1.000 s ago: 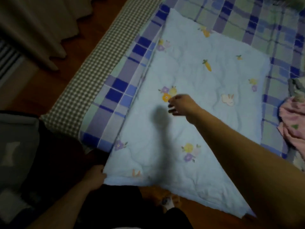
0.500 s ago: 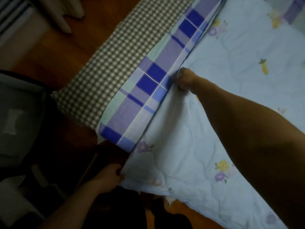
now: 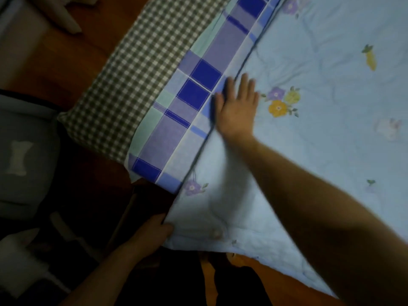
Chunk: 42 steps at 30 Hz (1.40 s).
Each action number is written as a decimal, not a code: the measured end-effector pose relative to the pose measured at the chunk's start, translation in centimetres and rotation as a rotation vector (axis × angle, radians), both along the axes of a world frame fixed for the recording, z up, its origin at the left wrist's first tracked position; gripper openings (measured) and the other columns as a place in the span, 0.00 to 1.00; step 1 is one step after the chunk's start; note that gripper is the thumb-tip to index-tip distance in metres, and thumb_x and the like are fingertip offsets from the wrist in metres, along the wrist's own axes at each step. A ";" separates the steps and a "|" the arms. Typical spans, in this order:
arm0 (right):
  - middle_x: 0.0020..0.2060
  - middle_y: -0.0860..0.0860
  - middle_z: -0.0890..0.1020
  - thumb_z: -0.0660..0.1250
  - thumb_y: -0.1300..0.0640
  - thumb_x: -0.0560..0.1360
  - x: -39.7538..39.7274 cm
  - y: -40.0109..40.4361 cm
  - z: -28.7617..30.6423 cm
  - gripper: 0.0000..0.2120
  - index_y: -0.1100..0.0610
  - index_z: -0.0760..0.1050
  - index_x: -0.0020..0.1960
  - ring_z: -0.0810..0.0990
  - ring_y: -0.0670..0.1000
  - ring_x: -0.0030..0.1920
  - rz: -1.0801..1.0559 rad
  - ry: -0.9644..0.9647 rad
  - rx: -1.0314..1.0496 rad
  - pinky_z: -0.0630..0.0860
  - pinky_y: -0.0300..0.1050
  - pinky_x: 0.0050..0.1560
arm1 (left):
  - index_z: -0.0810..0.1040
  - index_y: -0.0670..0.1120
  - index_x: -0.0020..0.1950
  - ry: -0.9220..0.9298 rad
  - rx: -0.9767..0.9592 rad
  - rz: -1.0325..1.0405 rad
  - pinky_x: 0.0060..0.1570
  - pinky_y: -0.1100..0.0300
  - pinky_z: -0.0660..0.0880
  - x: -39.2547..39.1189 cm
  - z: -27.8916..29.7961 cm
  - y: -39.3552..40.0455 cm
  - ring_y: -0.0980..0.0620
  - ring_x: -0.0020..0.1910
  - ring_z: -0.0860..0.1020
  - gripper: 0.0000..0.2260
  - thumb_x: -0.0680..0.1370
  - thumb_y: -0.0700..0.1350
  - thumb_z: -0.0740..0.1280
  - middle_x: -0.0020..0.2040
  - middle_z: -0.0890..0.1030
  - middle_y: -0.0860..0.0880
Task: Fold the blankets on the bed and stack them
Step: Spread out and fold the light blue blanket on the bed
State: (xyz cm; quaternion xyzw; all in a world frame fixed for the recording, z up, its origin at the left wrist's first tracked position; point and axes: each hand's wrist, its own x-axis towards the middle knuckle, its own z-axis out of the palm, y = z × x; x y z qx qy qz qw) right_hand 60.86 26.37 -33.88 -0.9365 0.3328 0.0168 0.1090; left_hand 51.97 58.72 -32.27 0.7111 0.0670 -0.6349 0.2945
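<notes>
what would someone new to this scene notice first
The pale blue quilted blanket with flower and carrot prints fills the right side, with the right hand lying flat and open on its left edge. At lower left, the left hand grips the blanket's near corner, beside the blue and purple checked sheet.

pale blue blanket [image 3: 309, 151] (floral), blue-checked sheet [image 3: 198, 85]

The pale blue blanket [image 3: 320, 151] is soft quilted matt cloth; the checked sheet [image 3: 198, 96] is smooth woven cloth.
</notes>
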 end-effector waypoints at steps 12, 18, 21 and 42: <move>0.47 0.48 0.82 0.55 0.42 0.82 -31.2 16.6 5.5 0.18 0.51 0.79 0.54 0.81 0.50 0.51 -0.144 -0.155 0.781 0.76 0.48 0.57 | 0.81 0.41 0.54 -0.141 0.157 0.887 0.46 0.58 0.80 -6.8 4.7 0.0 0.49 0.45 0.84 0.10 0.80 0.38 0.61 0.44 0.84 0.46; 0.68 0.57 0.75 0.63 0.31 0.74 -48.1 9.8 1.0 0.28 0.51 0.75 0.61 0.76 0.58 0.64 -1.795 -0.824 1.381 0.73 0.59 0.63 | 0.75 0.49 0.71 0.101 -0.298 1.253 0.66 0.42 0.72 -11.8 1.7 -3.1 0.41 0.66 0.77 0.19 0.81 0.52 0.65 0.67 0.79 0.44; 0.71 0.58 0.74 0.67 0.33 0.72 -53.0 5.4 0.8 0.35 0.52 0.71 0.73 0.73 0.63 0.70 -1.578 -1.401 1.590 0.66 0.66 0.70 | 0.74 0.43 0.71 0.149 -0.240 1.151 0.69 0.41 0.68 -13.2 1.4 -4.7 0.39 0.66 0.77 0.22 0.81 0.55 0.64 0.67 0.78 0.40; 0.57 0.52 0.80 0.59 0.67 0.77 -57.7 0.7 22.3 0.16 0.58 0.72 0.64 0.80 0.51 0.53 -1.952 -1.433 0.478 0.79 0.38 0.54 | 0.69 0.42 0.75 -0.332 -0.227 0.903 0.64 0.49 0.74 -9.6 17.7 -5.9 0.44 0.65 0.76 0.20 0.83 0.43 0.63 0.69 0.75 0.43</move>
